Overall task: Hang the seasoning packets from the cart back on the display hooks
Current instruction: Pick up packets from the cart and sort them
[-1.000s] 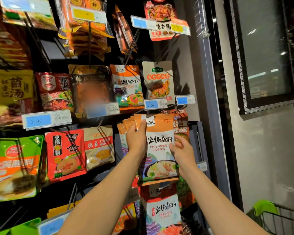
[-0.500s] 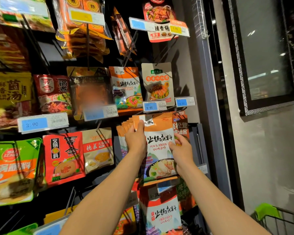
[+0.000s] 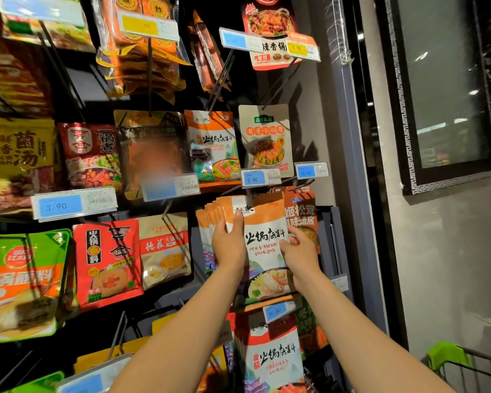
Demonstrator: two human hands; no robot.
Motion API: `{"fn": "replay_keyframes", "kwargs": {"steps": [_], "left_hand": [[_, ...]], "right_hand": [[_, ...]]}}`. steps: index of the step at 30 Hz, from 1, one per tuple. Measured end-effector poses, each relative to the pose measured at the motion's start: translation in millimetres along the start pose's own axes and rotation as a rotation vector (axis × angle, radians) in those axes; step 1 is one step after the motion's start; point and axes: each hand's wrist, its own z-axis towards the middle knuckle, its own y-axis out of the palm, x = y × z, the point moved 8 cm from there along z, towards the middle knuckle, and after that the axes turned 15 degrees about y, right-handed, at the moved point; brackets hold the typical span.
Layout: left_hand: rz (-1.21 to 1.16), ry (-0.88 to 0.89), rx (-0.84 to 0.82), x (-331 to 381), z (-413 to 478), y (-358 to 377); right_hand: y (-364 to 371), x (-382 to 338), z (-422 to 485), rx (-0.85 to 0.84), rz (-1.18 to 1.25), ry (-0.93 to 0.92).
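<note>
An orange and white seasoning packet sits at the front of a fanned stack of like packets on a display hook, just under the 9.90 price tag. My left hand grips the packet's left edge, thumb up near its top. My right hand holds its right edge, fingers curled round it. The hook's tip is hidden behind the tag and packet.
Many other seasoning packets hang on hooks all round: a red one to the left, an orange one behind to the right, another orange and white one below. A cart's green corner shows at the bottom right. A grey upright post bounds the rack.
Both hands have lifted the packet slightly higher toward the hook under the 9.90 tag. The grip is the same.
</note>
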Motion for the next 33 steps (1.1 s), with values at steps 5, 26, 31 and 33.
{"fn": "replay_keyframes", "kwargs": {"steps": [5, 26, 31, 33], "left_hand": [[0.148, -0.007, 0.025, -17.4, -39.0, -14.5], [0.301, -0.16, 0.177, -29.3, -74.9, -9.2], [0.462, -0.227, 0.119, 7.4, -120.1, -8.4], [0.537, -0.216, 0.014, 21.5, -137.4, 0.5]], "right_hand": [[-3.2, 7.9, -11.1, 0.025, -0.09, -0.019], [-16.0, 26.3, 22.2, 0.039, -0.304, 0.164], [-52.6, 13.9, -12.2, 0.045, -0.445, 0.346], [-82.4, 18.6, -32.5, 0.071, -0.431, 0.447]]}}
